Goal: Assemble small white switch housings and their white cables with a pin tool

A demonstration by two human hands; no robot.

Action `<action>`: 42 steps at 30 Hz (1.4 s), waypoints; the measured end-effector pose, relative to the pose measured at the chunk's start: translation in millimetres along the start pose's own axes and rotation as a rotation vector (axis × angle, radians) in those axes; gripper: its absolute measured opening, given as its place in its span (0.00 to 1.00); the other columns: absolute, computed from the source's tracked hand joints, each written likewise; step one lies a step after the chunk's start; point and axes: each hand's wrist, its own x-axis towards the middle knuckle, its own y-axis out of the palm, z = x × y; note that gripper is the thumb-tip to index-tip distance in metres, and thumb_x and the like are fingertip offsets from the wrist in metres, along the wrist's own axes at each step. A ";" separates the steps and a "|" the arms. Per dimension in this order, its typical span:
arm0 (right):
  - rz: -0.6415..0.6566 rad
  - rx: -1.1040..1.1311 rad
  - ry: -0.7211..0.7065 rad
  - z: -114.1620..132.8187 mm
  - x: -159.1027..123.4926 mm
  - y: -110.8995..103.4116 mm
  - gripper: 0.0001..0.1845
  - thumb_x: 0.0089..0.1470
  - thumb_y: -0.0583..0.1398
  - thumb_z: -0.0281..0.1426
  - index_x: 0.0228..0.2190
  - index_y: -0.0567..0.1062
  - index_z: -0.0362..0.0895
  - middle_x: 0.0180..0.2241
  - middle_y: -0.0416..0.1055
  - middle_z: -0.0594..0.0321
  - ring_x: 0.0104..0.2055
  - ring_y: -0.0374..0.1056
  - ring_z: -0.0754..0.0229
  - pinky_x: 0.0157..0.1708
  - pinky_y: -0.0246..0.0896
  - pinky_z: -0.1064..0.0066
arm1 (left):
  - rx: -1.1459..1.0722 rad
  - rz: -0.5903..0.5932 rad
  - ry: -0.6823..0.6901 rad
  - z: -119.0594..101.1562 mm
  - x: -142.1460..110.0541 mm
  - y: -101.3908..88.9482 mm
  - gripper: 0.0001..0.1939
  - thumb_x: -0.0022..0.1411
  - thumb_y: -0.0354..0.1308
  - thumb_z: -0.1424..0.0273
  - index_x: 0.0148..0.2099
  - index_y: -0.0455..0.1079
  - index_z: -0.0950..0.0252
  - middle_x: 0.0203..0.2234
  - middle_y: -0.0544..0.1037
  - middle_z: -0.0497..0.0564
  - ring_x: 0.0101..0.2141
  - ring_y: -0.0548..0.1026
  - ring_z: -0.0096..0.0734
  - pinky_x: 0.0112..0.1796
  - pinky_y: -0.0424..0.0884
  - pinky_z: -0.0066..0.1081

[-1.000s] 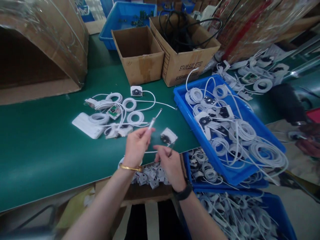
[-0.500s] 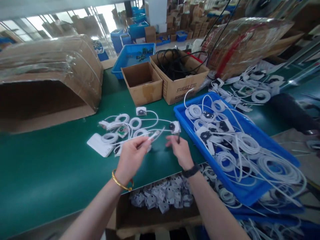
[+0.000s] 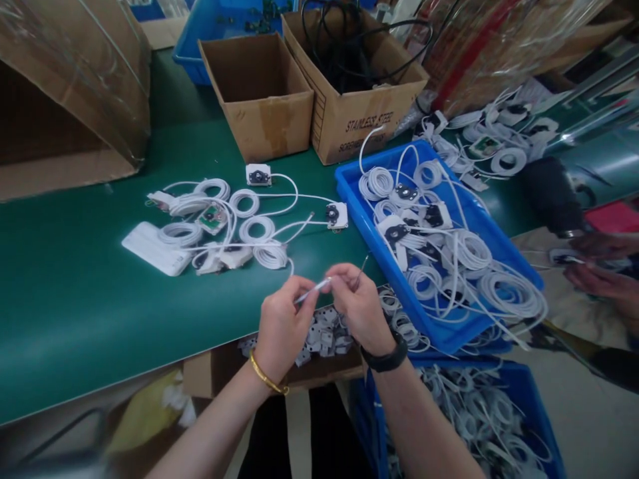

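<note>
My left hand [image 3: 284, 319] and my right hand [image 3: 357, 303] meet over the near edge of the green table [image 3: 74, 293]. Both pinch the end of a white cable [image 3: 315, 287] between their fingertips. The right hand also holds a thin metal tool [image 3: 362, 266] that sticks up from its fingers. The cable runs back to a coil [image 3: 269, 254] in a pile of white coiled cables with small white modules [image 3: 212, 219]. One small white module [image 3: 336, 215] lies alone on the table just beyond my hands.
A blue tray [image 3: 359, 206] of coiled cables stands to the right, with more blue bins [image 3: 519, 399] below it. A carton of small white parts [image 3: 324, 332] sits under my hands. Two cardboard boxes [image 3: 259, 93] stand at the back. Another person's hands [image 3: 599, 273] work at the far right.
My right hand has set the small white module down on the table and come back toward me. Both hands now meet on the cable end near the table edge.
</note>
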 end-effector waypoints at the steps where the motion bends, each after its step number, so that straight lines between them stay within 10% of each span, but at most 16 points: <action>1: -0.008 0.027 0.017 0.3 -1.3 0.3 0.09 0.51 0.62 0.35 0.33 0.71 0.43 0.22 0.69 0.68 0.13 0.45 0.75 0.13 0.36 0.78 | -0.043 0.013 -0.021 0.5 0.4 1.0 0.08 0.60 0.55 0.65 0.34 0.70 0.64 0.23 0.75 0.47 0.24 0.71 0.27 0.26 0.63 0.25; 9: -0.136 0.222 0.166 -4.6 -8.1 11.2 0.16 0.44 0.67 0.40 0.27 0.72 0.41 0.12 0.53 0.77 0.12 0.38 0.75 0.11 0.31 0.79 | -0.313 -0.006 -0.171 13.2 1.6 22.4 0.10 0.57 0.58 0.64 0.32 0.70 0.67 0.22 0.73 0.48 0.23 0.68 0.25 0.25 0.62 0.24; 14: -0.254 0.277 0.162 -18.1 -25.2 16.0 0.16 0.41 0.68 0.41 0.27 0.76 0.40 0.15 0.59 0.72 0.15 0.46 0.73 0.13 0.41 0.78 | -0.431 -0.005 -0.190 8.0 -6.4 38.3 0.10 0.59 0.56 0.64 0.35 0.66 0.66 0.23 0.73 0.47 0.24 0.68 0.25 0.26 0.63 0.24; 19: -0.373 0.201 0.119 -17.8 -36.3 7.7 0.19 0.43 0.67 0.44 0.29 0.78 0.40 0.10 0.54 0.74 0.13 0.42 0.73 0.13 0.37 0.78 | -0.347 0.141 -0.219 4.6 -17.1 43.8 0.10 0.62 0.52 0.63 0.32 0.61 0.64 0.16 0.66 0.42 0.18 0.62 0.22 0.21 0.58 0.23; 26: -0.341 0.197 0.193 -14.2 -42.8 0.1 0.16 0.38 0.70 0.39 0.28 0.80 0.40 0.24 0.74 0.59 0.17 0.55 0.71 0.15 0.51 0.77 | -0.196 0.221 -0.057 0.4 -18.5 40.8 0.07 0.63 0.50 0.69 0.37 0.68 0.64 0.30 0.77 0.50 0.31 0.73 0.30 0.33 0.66 0.27; 31: -0.354 0.260 0.165 -6.2 -40.4 5.6 0.17 0.38 0.70 0.41 0.25 0.80 0.39 0.19 0.73 0.60 0.12 0.45 0.76 0.10 0.39 0.81 | 0.171 0.122 0.025 -2.4 -26.7 37.5 0.13 0.66 0.44 0.70 0.33 0.68 0.64 0.29 0.76 0.52 0.31 0.73 0.34 0.33 0.63 0.30; 37: -0.429 0.277 0.234 -5.7 -45.8 21.9 0.18 0.28 0.73 0.40 0.22 0.80 0.41 0.27 0.78 0.56 0.24 0.69 0.64 0.21 0.64 0.77 | 0.216 0.052 0.052 4.5 -37.5 42.7 0.13 0.67 0.42 0.70 0.38 0.68 0.64 0.31 0.77 0.53 0.31 0.73 0.35 0.33 0.63 0.31; 42: -0.419 0.220 0.190 -11.1 -42.4 25.4 0.15 0.33 0.71 0.40 0.21 0.79 0.41 0.26 0.77 0.56 0.25 0.70 0.62 0.23 0.64 0.75 | 0.135 -0.006 0.035 8.4 -44.2 41.6 0.14 0.67 0.41 0.71 0.33 0.66 0.63 0.25 0.74 0.50 0.27 0.70 0.30 0.29 0.61 0.28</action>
